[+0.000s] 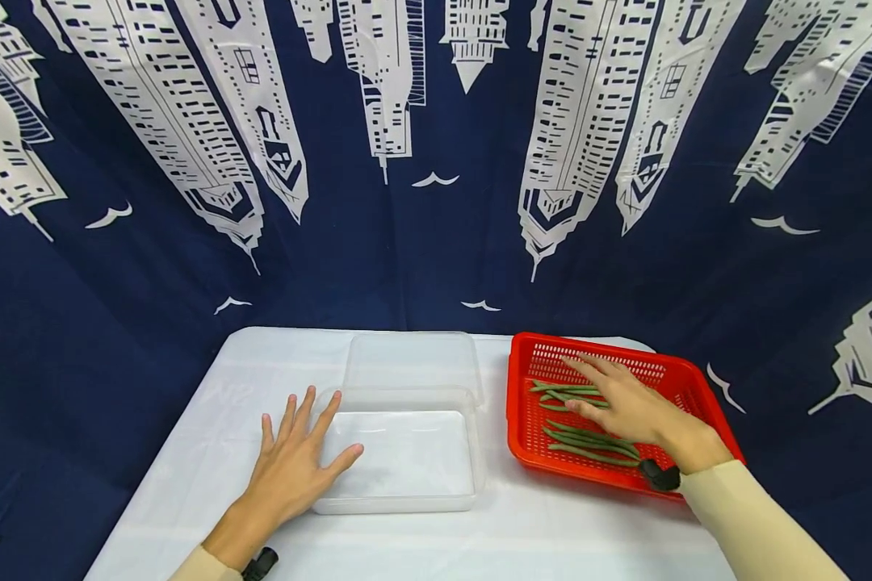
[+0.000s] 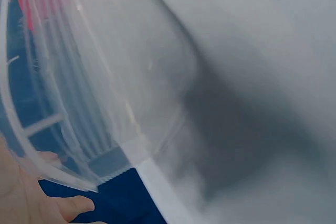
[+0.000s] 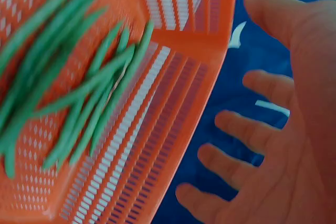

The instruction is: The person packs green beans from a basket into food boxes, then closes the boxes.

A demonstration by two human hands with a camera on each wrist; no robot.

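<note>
A clear plastic container [image 1: 407,500] stands on the white table [image 1: 211,420], with its clear lid [image 1: 410,361] lying just behind it. My left hand [image 1: 294,464] lies flat with fingers spread against the container's left rim [image 2: 47,166], thumb over the edge. To the right sits a red perforated basket [image 1: 530,379] holding several green beans [image 1: 589,442]. My right hand [image 1: 621,399] hovers over the beans with straight, spread fingers [image 3: 247,129] and holds nothing. The right wrist view shows the green beans [image 3: 68,93] on the basket floor [image 3: 157,145].
A dark blue curtain [image 1: 407,258] printed with white skyscrapers hangs close behind and around the table. Bare white tabletop stretches along the front edge and to the left of the container. The basket's right corner reaches the table's right edge.
</note>
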